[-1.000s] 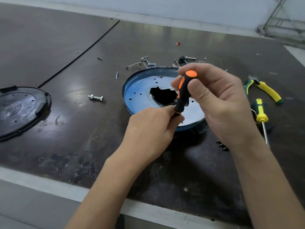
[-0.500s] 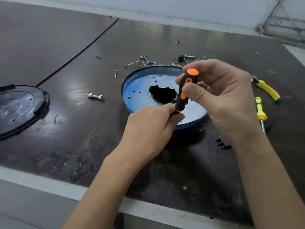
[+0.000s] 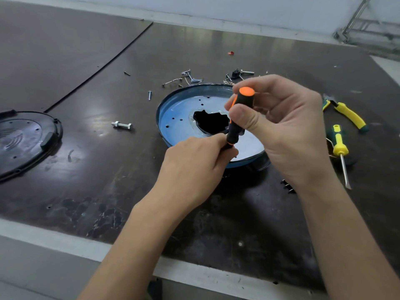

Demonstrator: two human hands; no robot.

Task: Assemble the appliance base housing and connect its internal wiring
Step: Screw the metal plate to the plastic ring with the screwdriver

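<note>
The right hand is gripping the black-and-orange screwdriver, thumb and curled fingers wrapping its handle just below the orange cap. The tool is standing nearly upright. The left hand is closing its fingers around the tool's lower end, where the handle stops; the shaft and tip are hiding inside that fist, so whether it also holds a part cannot be told.

Both hands are working over the near edge of the blue round housing, which is lying flat on the worktable with a jagged dark opening at its middle.

The table's dark brown top is showing scratches and reflecting soft glare, and a thin seam is running diagonally across its left part. A black round cover is resting at the left edge, a bolt with nut between it and the housing. Loose screws are lying scattered behind the housing. Yellow-handled pliers and a yellow screwdriver are lying to the right. A pale wall and a metal frame are bounding the far side.
</note>
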